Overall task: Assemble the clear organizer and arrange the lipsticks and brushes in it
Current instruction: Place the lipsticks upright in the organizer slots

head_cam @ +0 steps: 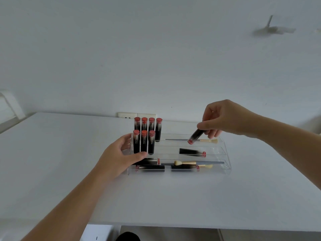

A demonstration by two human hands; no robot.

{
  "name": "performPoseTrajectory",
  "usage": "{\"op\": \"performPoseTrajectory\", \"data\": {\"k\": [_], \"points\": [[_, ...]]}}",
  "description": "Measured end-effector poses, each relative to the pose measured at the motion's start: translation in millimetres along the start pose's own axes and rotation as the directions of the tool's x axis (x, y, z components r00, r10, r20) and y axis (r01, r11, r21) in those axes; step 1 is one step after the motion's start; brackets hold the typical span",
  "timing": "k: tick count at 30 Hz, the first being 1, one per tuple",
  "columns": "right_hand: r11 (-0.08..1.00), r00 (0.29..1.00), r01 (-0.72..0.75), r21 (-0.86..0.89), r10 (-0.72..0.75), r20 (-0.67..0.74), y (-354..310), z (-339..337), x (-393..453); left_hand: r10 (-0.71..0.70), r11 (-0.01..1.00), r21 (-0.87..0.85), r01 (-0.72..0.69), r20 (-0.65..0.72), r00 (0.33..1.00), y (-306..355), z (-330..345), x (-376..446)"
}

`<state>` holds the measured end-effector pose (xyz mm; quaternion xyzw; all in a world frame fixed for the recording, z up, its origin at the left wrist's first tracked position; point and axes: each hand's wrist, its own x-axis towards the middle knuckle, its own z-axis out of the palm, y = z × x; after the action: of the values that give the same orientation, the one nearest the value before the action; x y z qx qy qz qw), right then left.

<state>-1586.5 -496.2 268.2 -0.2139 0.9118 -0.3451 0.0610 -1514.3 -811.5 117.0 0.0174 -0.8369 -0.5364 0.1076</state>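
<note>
White table (pixel 69 153); wall outlet (pixel 137 115); blurred, perhaps ceiling fan (pixel 272 29).

Black lipsticks (pixel 144 136) with red caps — clear organizer (pixel 224 150) — on a white table (pixel 69 153).
</note>
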Motion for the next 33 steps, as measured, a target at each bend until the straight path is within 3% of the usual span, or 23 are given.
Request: {"op": "performPoseTrajectory", "data": {"k": [3,6,12,17,25,30,33], "points": [[0.938,0.991,-0.13,0.323,0.113,0.071,1,11,1,-0.011,1.0,-0.003,0.011,-0.004,1.0,0,0,1],[0.829,0.967,-0.243,0.503,0.167,0.191,7,25,2,-0.013,1.0,-0.002,0.013,-0.002,1.0,0,0,0],[0.67,0.923,-0.384,0.635,0.264,0.28,20,45,4,-0.017,1.0,0.002,0.017,0.004,1.0,-1,0,0],[0.611,0.919,-0.385,0.692,0.181,0.352,21,49,5,-0.019,1.0,0.017,0.019,0.011,1.0,0,-1,0],[0.689,0.874,-0.406,0.601,0.1,0.476,19,58,2,-0.008,1.0,0.01,0.008,0.013,1.0,-1,-1,1],[0.731,0.944,-0.219,0.647,-0.008,0.329,14,61,3,-0.014,1.0,0.015,0.014,0.002,1.0,-3,0,2],[0.813,0.982,-0.079,0.577,-0.037,0.186,8,66,2,-0.015,0.999,0.033,0.014,0.009,1.0,-5,-1,3]]}}
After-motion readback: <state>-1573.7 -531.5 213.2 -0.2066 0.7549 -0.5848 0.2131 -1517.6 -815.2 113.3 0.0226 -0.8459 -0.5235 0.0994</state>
